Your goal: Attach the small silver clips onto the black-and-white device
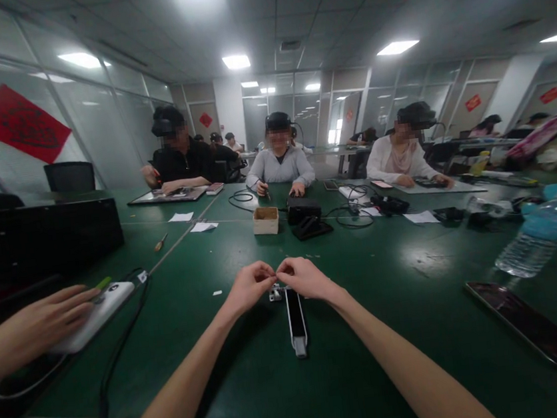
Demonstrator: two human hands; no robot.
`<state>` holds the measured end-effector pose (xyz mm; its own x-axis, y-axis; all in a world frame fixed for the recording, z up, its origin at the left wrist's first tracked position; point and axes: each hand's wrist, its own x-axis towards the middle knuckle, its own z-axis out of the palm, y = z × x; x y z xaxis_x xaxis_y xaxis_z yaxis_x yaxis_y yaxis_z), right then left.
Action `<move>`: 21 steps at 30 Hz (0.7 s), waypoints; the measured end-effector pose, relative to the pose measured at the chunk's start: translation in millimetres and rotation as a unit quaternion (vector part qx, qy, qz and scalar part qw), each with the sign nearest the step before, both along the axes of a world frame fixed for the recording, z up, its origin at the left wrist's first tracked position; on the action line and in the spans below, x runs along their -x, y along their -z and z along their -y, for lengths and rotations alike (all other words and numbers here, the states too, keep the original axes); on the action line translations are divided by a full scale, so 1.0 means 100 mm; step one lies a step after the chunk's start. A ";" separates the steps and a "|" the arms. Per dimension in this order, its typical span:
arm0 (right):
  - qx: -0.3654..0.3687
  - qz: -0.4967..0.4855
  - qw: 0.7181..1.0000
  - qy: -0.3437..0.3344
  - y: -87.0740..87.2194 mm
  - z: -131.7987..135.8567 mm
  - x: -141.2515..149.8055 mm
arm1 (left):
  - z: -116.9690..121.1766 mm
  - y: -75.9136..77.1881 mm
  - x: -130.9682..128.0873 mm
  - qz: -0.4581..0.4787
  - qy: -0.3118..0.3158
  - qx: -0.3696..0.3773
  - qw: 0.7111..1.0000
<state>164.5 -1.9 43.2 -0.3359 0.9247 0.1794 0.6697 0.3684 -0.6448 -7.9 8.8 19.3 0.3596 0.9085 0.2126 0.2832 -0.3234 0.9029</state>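
My left hand [253, 284] and my right hand [305, 277] meet fingertip to fingertip just above the green table. Both are closed in a pinch, and whatever lies between the fingers is too small to make out. Right below them lies a slim white device with a black face [295, 318], its grey tip pointing toward me. Beside its far end, under my left fingers, sits a small shiny metal piece [275, 293], partly hidden by the hand.
At the left another person's hand [64, 314] rests by a white power bank [97, 317] with a black cable. A small open box [266, 221] and a black case [303, 210] stand ahead. A phone [538, 327] and a water bottle [540, 236] are at right. Co-workers sit opposite.
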 end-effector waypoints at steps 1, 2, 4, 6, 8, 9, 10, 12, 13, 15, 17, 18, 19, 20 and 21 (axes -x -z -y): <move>0.011 -0.017 1.000 0.001 0.02 -0.01 -0.01 | 0.00 0.00 0.01 -0.008 0.001 0.002 1.000; 0.024 -0.032 0.999 0.002 0.04 -0.03 -0.01 | 0.00 0.00 0.01 -0.019 -0.002 0.001 1.000; 0.047 -0.052 0.997 0.013 0.06 -0.04 0.01 | 0.01 -0.01 0.01 -0.049 -0.012 -0.007 0.999; 0.050 -0.049 0.997 0.034 0.07 -0.05 0.06 | 0.03 -0.02 0.02 -0.090 -0.025 -0.029 0.995; 0.037 -0.020 0.997 0.065 0.05 -0.05 0.12 | 0.04 -0.05 0.04 -0.135 -0.033 -0.059 0.989; 0.032 -0.004 0.996 0.081 0.04 -0.05 0.14 | 0.05 -0.07 0.04 -0.156 -0.035 -0.072 0.985; 0.031 0.011 0.995 0.096 0.03 -0.05 0.17 | 0.06 -0.08 0.05 -0.177 -0.036 -0.084 0.980; 0.039 0.030 0.992 0.115 0.01 -0.05 0.20 | 0.08 -0.10 0.05 -0.217 -0.039 -0.100 0.970; 0.044 0.033 0.991 0.121 0.01 -0.05 0.21 | 0.09 -0.11 0.04 -0.237 -0.043 -0.106 0.965; 0.050 0.031 0.990 0.130 0.01 -0.04 0.21 | 0.10 -0.11 0.03 -0.271 -0.051 -0.118 0.954; 0.050 0.026 0.989 0.134 0.01 -0.03 0.21 | 0.10 -0.11 0.02 -0.292 -0.057 -0.127 0.946; 0.052 0.022 0.990 0.132 0.02 -0.03 0.21 | 0.10 -0.11 0.02 -0.298 -0.057 -0.128 0.944; 0.055 0.019 0.990 0.127 0.02 -0.03 0.21 | 0.10 -0.12 0.02 -0.298 -0.055 -0.127 0.944; 0.060 0.014 0.991 0.120 0.02 -0.03 0.20 | 0.10 -0.12 0.02 -0.295 -0.051 -0.123 0.946; 0.065 0.007 0.992 0.109 0.02 -0.03 0.20 | 0.09 -0.12 0.03 -0.289 -0.045 -0.117 0.949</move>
<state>145.0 1.3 41.7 -0.1263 0.9907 0.0499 0.7341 0.1272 -0.6671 -11.1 -0.4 31.0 0.4003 0.8934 0.2041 0.7450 -0.4469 0.4953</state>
